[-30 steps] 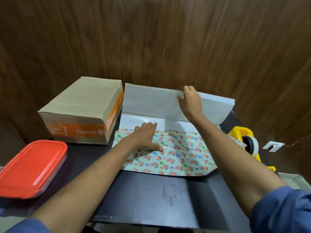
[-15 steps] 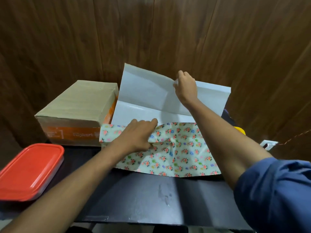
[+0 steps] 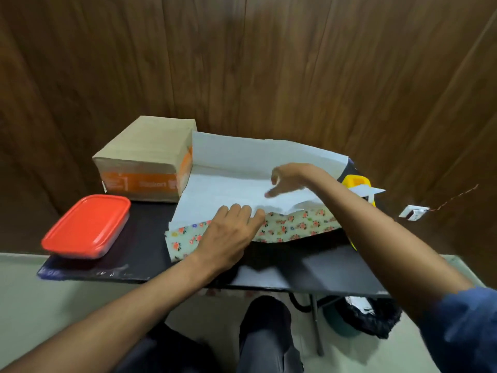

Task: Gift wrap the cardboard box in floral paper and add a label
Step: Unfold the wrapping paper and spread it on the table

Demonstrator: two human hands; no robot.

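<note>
White-backed floral paper point(image 3: 242, 189) lies partly unfolded on the black desk point(image 3: 295, 267), its plain side up and its far edge standing against the wood-panelled wall point(image 3: 242, 63). A strip of the flower print shows along the near edge. The left hand point(image 3: 228, 235) rests on that near edge at about 6 o'clock of the sheet, fingers curled over the fold; whether its grip pinches the paper I cannot tell. The right hand point(image 3: 285, 181) hovers over the white side toward 3 o'clock, fingers loose, grip released. At 9 o'clock, touching the sheet, sits the cardboard box point(image 3: 145, 160). A red-lidded container point(image 3: 86, 227) lies at 8 o'clock, and a yellow tape dispenser point(image 3: 356, 181) at 3 o'clock.
</note>
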